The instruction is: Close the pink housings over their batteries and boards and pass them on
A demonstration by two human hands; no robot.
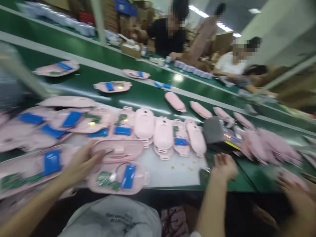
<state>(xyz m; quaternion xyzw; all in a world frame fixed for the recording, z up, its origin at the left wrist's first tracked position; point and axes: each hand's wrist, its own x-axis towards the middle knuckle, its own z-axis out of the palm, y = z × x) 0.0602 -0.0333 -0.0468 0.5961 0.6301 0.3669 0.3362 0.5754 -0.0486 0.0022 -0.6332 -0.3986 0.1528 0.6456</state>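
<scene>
Grey cloth [111, 217], dark print, unreadable; lower middle, nearest the camera.

Large open pink shell [27, 166], lower left; contains green circuit board [13, 181] and blue block [51, 163].

Pink shells [22, 135], overlapping cluster behind the large one; several with blue blocks; blurred.

Left hand [85, 159]: grip pinching the left end of a pink shell half [134, 149], inner side showing, white part [118, 149] and reddish wire within. Position: over the white sheet [168, 172] on the green counter [145, 95].

Open shell [120, 178], just on the near side of the pinched one; circuit board, pale round part and blue block inside.

Row of shells [144, 124] along the back of the sheet, side by side: open unit with blue block, two units rounded side up, another open unit with blue block, one more rounded side up.

Yellowish scraps [172, 167], scattered on the sheet.

Grey device [214, 131], lit reddish digits and yellow stripe; right of the sheet.

Right hand [224, 166]: just on the near side of the device, fingers bent upward; blurred, cannot tell whether the grip pinches anything.

Pink shells, leaning pile [274, 144], right of the device.

Co-worker's hand [287, 184], far right, at a pink shell; blurred.
</scene>
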